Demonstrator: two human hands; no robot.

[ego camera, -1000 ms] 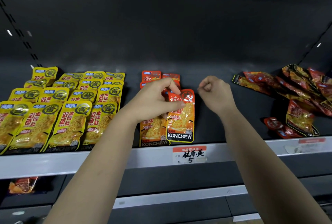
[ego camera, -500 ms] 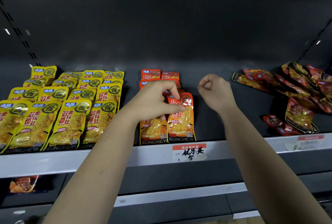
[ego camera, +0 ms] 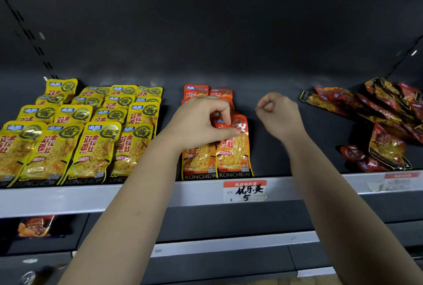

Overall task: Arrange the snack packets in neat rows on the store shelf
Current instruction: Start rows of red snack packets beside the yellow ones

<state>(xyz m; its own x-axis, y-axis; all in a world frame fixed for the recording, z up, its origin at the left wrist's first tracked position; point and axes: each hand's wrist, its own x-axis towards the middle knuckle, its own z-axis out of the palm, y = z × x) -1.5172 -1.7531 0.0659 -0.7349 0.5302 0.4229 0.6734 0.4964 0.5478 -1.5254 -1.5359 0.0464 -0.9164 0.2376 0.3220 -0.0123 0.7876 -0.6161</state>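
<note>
On the dark shelf [ego camera: 272,158] our left hand [ego camera: 201,122] pinches an orange packet [ego camera: 233,154] into its row, right hand [ego camera: 279,115] curled empty; the red pile [ego camera: 386,113] likely follows.

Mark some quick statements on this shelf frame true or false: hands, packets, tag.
1. The left hand pinches the top of an orange packet. True.
2. The right hand holds a packet. False: its fingers are curled and it holds nothing.
3. The yellow packets lie in overlapping rows on the left. True.
4. The red packets on the right are lined up in rows. False: they lie in a loose heap.
5. The handwritten price tag sits below the yellow packets. False: it sits below the orange packet.
</note>
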